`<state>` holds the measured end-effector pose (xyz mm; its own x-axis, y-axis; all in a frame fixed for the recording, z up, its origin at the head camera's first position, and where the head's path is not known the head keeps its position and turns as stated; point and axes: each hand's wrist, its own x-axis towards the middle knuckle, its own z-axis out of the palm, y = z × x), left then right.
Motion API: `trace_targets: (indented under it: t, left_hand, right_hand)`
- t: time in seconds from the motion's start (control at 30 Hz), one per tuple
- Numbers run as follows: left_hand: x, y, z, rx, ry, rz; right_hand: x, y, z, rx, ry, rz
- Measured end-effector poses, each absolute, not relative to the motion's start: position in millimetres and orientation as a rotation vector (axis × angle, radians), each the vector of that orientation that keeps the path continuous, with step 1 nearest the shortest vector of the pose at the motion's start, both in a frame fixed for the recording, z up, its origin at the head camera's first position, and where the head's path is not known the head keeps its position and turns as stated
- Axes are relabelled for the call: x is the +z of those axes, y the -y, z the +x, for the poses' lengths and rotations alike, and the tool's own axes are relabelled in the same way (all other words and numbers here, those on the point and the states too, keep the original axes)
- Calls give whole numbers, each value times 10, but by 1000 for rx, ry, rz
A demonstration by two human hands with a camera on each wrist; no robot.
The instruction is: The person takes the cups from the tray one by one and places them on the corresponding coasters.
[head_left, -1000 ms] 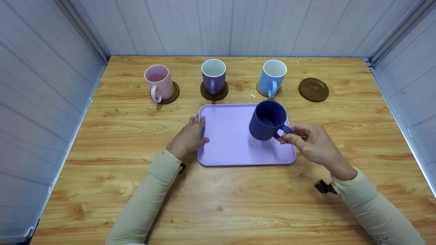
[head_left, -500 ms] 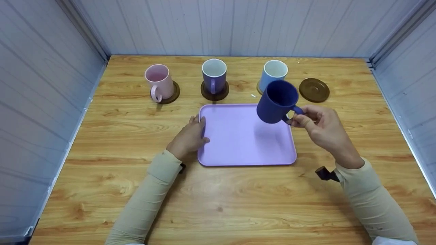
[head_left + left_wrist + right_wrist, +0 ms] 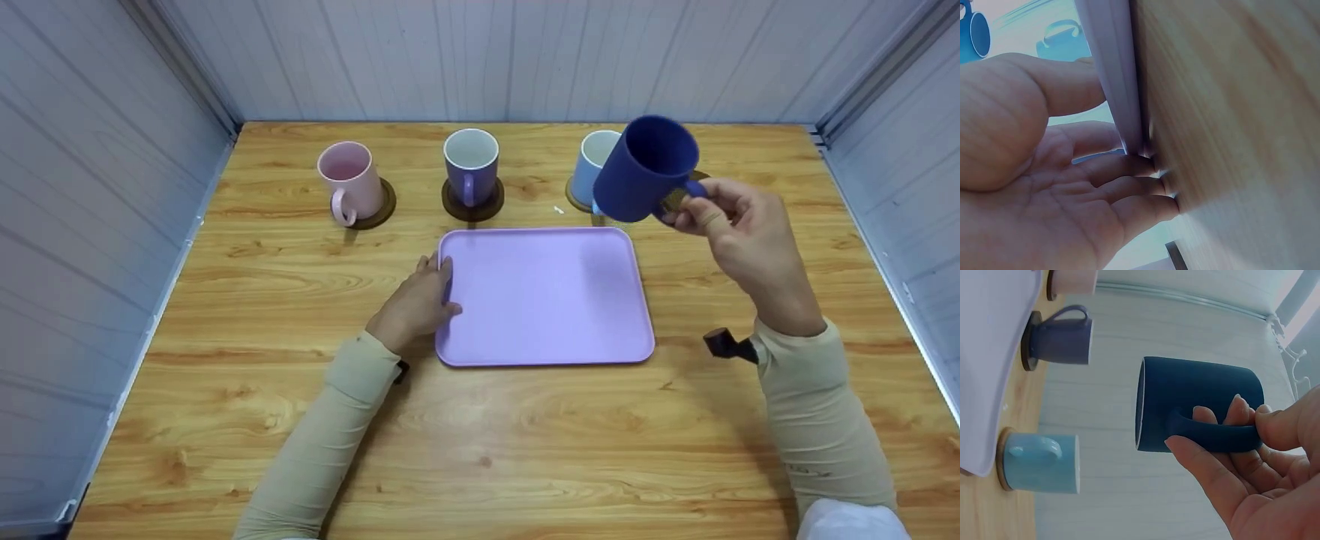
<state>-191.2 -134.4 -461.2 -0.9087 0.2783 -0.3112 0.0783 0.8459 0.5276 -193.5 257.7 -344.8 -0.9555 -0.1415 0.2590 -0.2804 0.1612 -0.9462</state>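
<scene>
My right hand (image 3: 757, 240) pinches the handle of a navy blue mug (image 3: 637, 180), held up in the air with its mouth upward. In the right wrist view thumb and fingers close round the handle of that mug (image 3: 1202, 385). The mug overlaps a light blue mug (image 3: 587, 176) behind it. My left hand (image 3: 415, 307) holds the left edge of a lilac tray (image 3: 540, 300) lying on the table. In the left wrist view the thumb and forefinger lap over the tray's rim (image 3: 1114, 67), the other fingertips down at the wood.
Along the back of the table (image 3: 480, 442) stand a pink mug (image 3: 360, 187) and a purple mug (image 3: 484, 176), each on a dark round coaster, near the panelled wall (image 3: 480, 60). A further brown coaster (image 3: 700, 176) is mostly hidden behind the navy mug and right hand.
My right hand has lifted the navy mug from over the tray, up and away toward the back right. The left hand and tray have stayed put.
</scene>
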Motion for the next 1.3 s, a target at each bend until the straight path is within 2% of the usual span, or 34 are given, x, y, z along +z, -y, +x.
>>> trace_targets:
  t: [0.57, 0.83, 1.3]
  left_hand:
    - [-4621, 1326, -1927, 721, -2646, 265]
    - [-4634, 1334, -1922, 734, -2654, 292]
    - [-4620, 1331, -1921, 726, -2646, 274]
  right_hand:
    - [-3394, -2879, -2203, 1956, 2116, 208]
    - [-3476, -3046, -2319, 1969, 2067, 63]
    - [-3736, -3230, -2594, 1686, 2251, -210]
